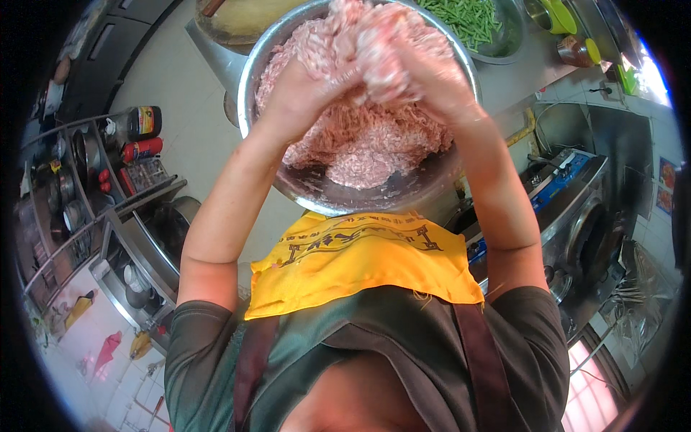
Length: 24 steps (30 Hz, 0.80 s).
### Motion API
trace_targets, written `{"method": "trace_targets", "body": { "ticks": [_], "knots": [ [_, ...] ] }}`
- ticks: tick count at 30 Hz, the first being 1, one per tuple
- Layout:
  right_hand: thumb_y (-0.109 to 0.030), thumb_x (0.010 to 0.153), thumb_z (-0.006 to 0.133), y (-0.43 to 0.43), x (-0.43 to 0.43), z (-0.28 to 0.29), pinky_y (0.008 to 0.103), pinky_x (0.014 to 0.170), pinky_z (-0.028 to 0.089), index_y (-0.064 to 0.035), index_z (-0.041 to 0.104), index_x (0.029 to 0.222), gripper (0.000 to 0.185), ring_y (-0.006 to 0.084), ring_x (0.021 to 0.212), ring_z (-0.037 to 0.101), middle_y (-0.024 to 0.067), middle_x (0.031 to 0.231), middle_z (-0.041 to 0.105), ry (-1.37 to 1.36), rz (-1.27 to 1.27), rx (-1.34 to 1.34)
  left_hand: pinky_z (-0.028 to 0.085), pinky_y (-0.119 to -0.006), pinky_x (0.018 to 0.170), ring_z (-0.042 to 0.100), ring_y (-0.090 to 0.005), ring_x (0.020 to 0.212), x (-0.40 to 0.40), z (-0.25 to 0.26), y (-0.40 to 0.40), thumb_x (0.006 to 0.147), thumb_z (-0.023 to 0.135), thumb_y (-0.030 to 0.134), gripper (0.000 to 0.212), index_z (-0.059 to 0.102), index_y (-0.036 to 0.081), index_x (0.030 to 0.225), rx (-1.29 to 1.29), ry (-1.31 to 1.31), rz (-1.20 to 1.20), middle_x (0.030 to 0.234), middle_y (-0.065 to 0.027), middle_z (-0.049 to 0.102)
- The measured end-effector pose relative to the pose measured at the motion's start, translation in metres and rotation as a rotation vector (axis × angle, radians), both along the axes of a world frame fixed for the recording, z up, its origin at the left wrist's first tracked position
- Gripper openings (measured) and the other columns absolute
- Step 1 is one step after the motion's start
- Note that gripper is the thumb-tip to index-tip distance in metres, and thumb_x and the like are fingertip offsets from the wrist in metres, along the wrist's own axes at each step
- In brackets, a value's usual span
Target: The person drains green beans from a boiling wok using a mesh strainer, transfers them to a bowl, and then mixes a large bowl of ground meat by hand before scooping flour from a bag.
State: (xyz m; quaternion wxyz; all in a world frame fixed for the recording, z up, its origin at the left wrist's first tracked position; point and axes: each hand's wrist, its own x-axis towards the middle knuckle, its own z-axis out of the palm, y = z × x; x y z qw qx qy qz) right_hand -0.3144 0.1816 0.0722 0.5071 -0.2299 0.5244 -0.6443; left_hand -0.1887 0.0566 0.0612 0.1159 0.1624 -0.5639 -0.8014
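Observation:
A large steel bowl full of pale pink minced meat stands before me at the top of the view. Over its middle, my left hand and my right hand hold a blurred mass of the mince between them, raised above the rest. The fingers of both hands are largely buried in the meat or hidden by it. A flattened mound of mince lies at the near side, where bare steel shows.
Behind the bowl are a round wooden chopping board and a bowl of cut green beans. A jar with a yellow lid stands at the right, above a gas stove. Shelves with pans and bottles are at the left.

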Motion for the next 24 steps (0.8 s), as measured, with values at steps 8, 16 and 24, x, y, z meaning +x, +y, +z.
{"method": "trace_targets", "body": {
  "ticks": [8, 16, 24],
  "knots": [
    [-0.029, 0.074, 0.061, 0.053, -0.011, -0.097, 0.0378, 0.089, 0.041, -0.007, 0.041, 0.126, 0.06, 0.0323, 0.101, 0.054, 0.019, 0.105, 0.058, 1.14, 0.478, 0.412, 0.036, -0.036, 0.094, 0.039, -0.03, 0.119, 0.054, -0.091, -0.046, 0.073, 0.066, 0.02, 0.036, 0.058, 0.006, 0.105, -1.236, -0.009, -0.496, 0.119, -0.0184, 0.049],
    [-0.031, 0.077, 0.06, 0.098, -0.035, -0.072, 0.033, 0.085, 0.044, -0.0029, 0.056, 0.11, 0.044, 0.0306, 0.101, 0.055, 0.0186, 0.108, 0.057, 0.843, 0.269, 0.835, 0.051, -0.03, 0.064, 0.062, -0.0221, 0.081, 0.117, -0.102, -0.01, 0.076, 0.067, 0.032, 0.064, 0.039, -0.008, 0.118, -0.371, -0.703, -0.113, 0.094, -0.0191, 0.061],
    [-0.037, 0.086, 0.049, 0.084, 0.023, -0.215, 0.0351, 0.092, 0.039, -0.0066, 0.041, 0.126, 0.051, 0.0224, 0.112, 0.046, 0.0121, 0.12, 0.049, -0.893, 0.154, 0.556, 0.047, -0.041, 0.085, 0.054, -0.025, 0.101, 0.063, -0.156, 0.066, 0.084, 0.056, 0.034, 0.055, 0.039, 0.001, 0.125, 0.8, -0.725, 0.033, 0.117, -0.0145, 0.051]
  ]
}}
